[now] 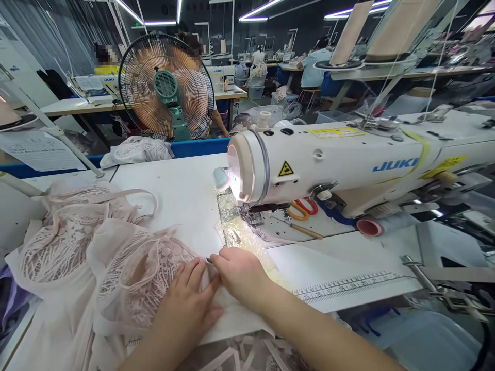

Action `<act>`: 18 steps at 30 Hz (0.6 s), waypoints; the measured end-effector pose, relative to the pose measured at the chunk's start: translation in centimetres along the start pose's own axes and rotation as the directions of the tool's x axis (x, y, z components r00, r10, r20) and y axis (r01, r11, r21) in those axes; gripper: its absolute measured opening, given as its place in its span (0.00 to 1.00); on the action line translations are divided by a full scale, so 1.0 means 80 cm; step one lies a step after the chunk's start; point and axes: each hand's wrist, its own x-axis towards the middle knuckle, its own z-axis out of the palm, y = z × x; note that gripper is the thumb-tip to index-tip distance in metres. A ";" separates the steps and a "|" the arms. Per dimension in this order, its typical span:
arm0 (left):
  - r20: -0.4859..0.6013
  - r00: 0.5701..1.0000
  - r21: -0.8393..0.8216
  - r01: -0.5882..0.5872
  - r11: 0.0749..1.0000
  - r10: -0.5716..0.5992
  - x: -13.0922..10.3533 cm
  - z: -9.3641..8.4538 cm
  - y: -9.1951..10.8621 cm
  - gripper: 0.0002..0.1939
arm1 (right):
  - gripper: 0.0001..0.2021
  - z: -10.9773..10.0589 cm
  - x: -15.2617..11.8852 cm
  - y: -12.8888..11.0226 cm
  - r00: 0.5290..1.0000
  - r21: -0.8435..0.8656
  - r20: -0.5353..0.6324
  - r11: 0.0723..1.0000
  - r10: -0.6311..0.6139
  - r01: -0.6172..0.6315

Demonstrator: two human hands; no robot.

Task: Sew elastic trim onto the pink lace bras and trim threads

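My left hand (189, 293) lies on the edge of a pale pink lace garment (143, 257), fingers stretched over the fabric and thumb apart. Right beside it, my right hand (240, 270) is closed in a pinch. A small dark pointed tool (209, 260) pokes out from its fingertips at the garment's edge; most of it is hidden, so its kind cannot be made out. Both hands are just in front of the sewing machine (301, 159), whose lamp lights the needle area. Yellowish clear tape (247, 242) covers the table there.
More lace pieces (69, 242) are heaped at the left. Under the machine arm lie scissors with orange and red handles (299, 210) and a wooden-handled awl (305, 230). A ruler strip (348, 286) runs along the front edge. Behind stands a large fan (166, 87); other people work beyond.
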 end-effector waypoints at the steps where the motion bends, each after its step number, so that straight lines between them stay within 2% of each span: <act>1: -0.001 1.000 -0.005 -0.002 1.000 0.002 -0.001 0.002 -0.001 0.31 | 0.04 0.000 0.001 0.000 1.000 0.003 0.000 1.000 -0.014 0.014; 5: -0.012 0.999 -0.050 0.045 0.998 -0.046 -0.006 0.013 -0.002 0.32 | 0.04 -0.006 0.002 0.001 0.996 -0.008 0.050 0.997 -0.071 0.071; 9: 0.033 0.999 -0.068 0.013 0.998 -0.011 -0.004 0.010 -0.004 0.28 | 0.05 -0.023 -0.003 0.001 0.980 -0.036 0.177 0.994 -0.096 0.103; 13: 0.045 0.999 -0.065 0.017 0.998 -0.014 -0.001 0.005 -0.004 0.27 | 0.08 -0.039 -0.013 0.001 0.964 -0.036 0.263 0.998 -0.042 0.053; 18: 0.088 0.996 -0.082 0.002 0.997 0.005 -0.006 0.011 -0.010 0.30 | 0.09 -0.051 -0.026 0.005 0.948 -0.068 0.311 0.997 0.066 -0.047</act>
